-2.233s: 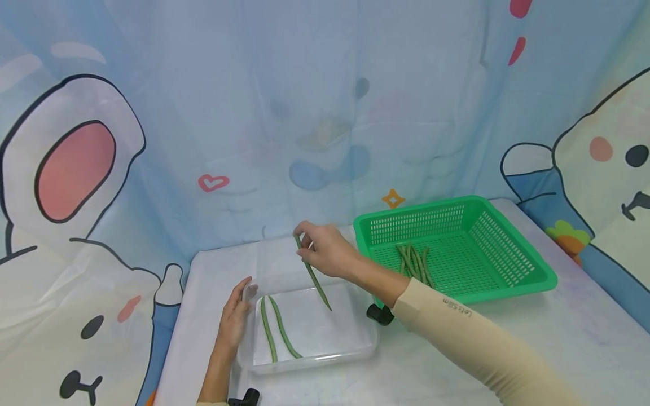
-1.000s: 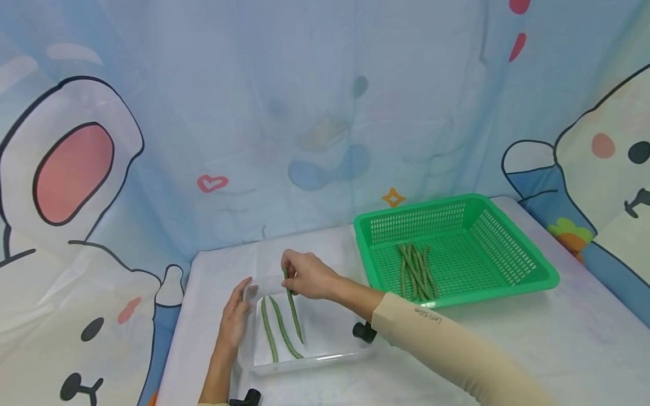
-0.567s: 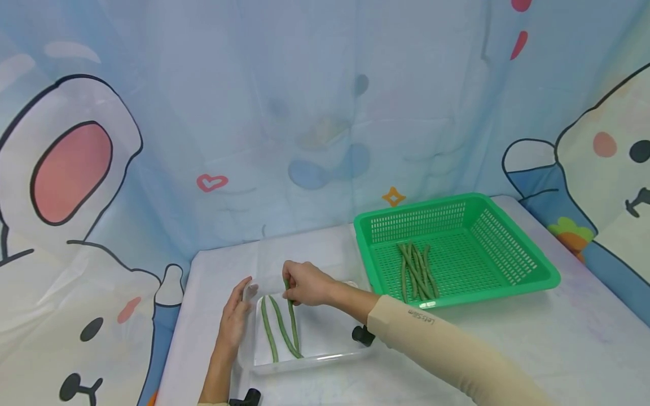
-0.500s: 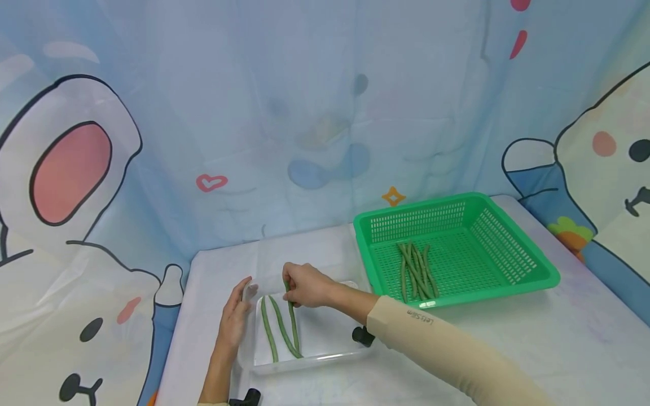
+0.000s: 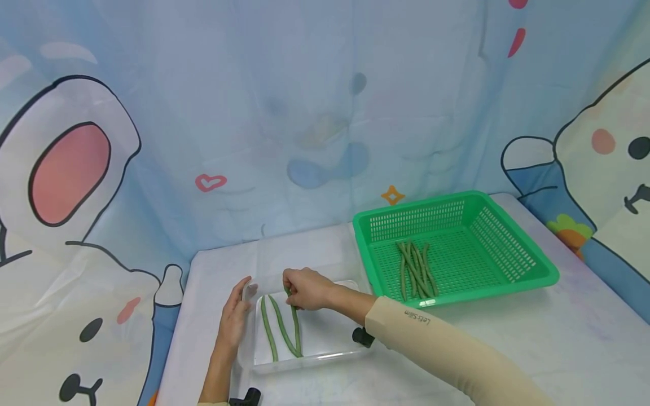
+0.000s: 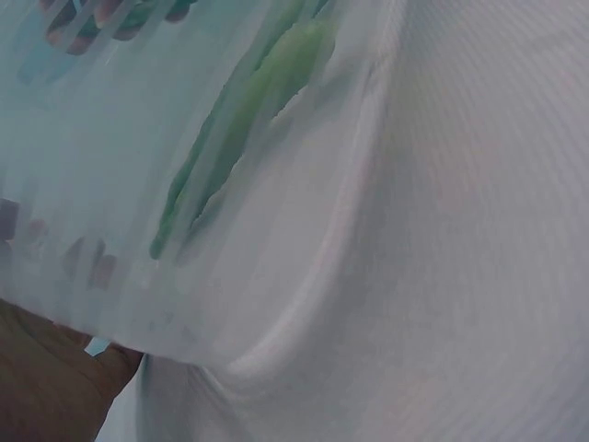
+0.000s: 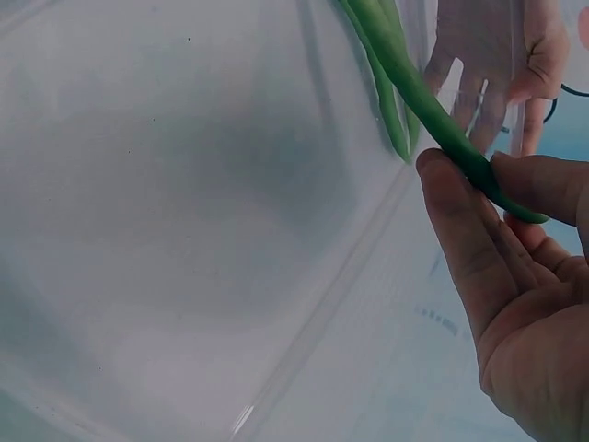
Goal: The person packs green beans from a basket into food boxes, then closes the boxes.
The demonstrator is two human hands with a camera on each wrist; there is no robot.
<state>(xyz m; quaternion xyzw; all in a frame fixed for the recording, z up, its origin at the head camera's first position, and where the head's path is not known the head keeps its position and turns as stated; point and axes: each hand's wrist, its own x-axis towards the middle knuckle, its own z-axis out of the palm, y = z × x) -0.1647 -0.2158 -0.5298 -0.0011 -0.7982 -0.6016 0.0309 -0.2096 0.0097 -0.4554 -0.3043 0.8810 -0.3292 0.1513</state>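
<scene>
My right hand (image 5: 310, 290) pinches one end of a green bean (image 7: 433, 115) between thumb and fingers. The bean slants down into a clear plastic box (image 5: 325, 357), its lower end meeting that of another green bean (image 5: 282, 324). Farther left in the box lies one more green bean (image 5: 268, 330), roughly parallel. At the box's left side my left hand (image 5: 234, 318) grips the wall. Through the clear plastic, the right wrist view shows the left hand's fingers (image 7: 469, 78). Blurred beans (image 6: 235, 120) appear through the wall in the left wrist view.
To the right stands a green slotted basket (image 5: 545, 275) with a small pile of green beans (image 5: 417, 270) in its left part. A white cloth (image 5: 457, 349) covers the table. Behind it hangs a printed blue curtain (image 5: 244, 113) with cartoon animals.
My right hand has moved left and down from above the box, bringing its bean down beside the other two. Lately it has only sunk slightly. The left hand has stayed at the box's side.
</scene>
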